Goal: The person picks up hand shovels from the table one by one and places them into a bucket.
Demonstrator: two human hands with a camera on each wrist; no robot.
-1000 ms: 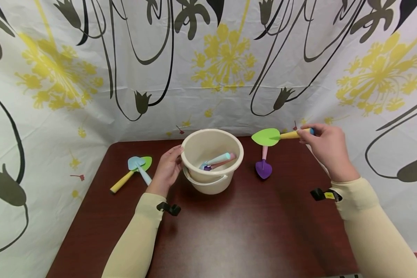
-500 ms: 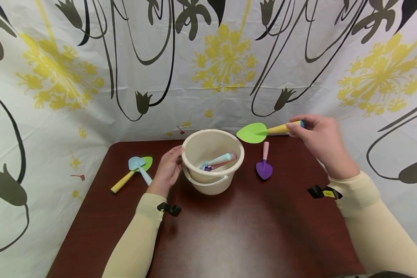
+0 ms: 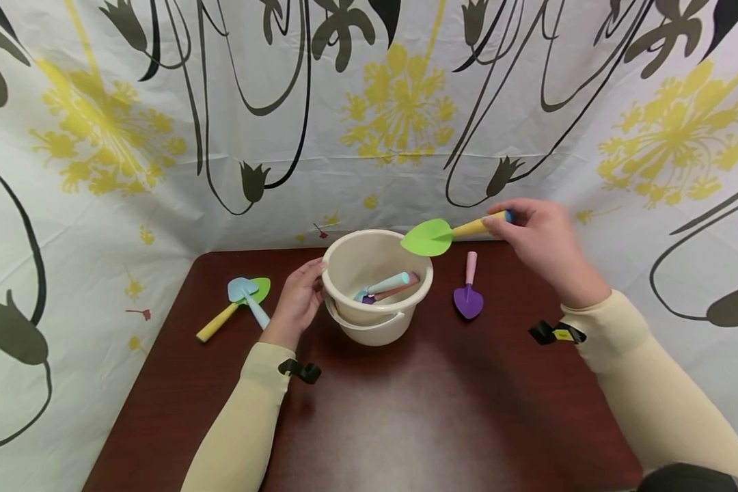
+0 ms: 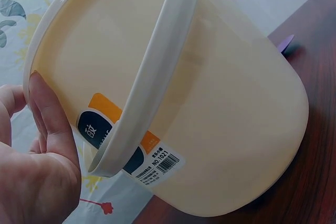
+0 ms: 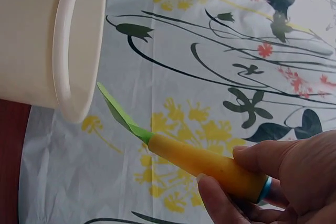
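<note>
A cream plastic bucket (image 3: 378,321) stands mid-table with a mint-handled and a pink-handled toy tool lying inside. My left hand (image 3: 296,301) rests against its left side, thumb up at the rim (image 4: 44,108); the bucket's wall (image 4: 220,124) fills the left wrist view. My right hand (image 3: 538,242) pinches the yellow handle of a green toy spade (image 3: 428,237), its blade hovering over the bucket's right rim. In the right wrist view the spade (image 5: 199,163) points at the bucket (image 5: 31,45).
A purple spade with a pink handle (image 3: 469,295) lies right of the bucket. Left of it lie a green spade with a yellow handle (image 3: 221,319) and a light blue one (image 3: 246,295), crossed. A flowered curtain (image 3: 369,116) closes off the brown table (image 3: 406,417) behind and at the sides.
My right hand has carried the green spade up and leftward, from above the purple spade to over the bucket's right rim. Left hand and bucket have stayed put.
</note>
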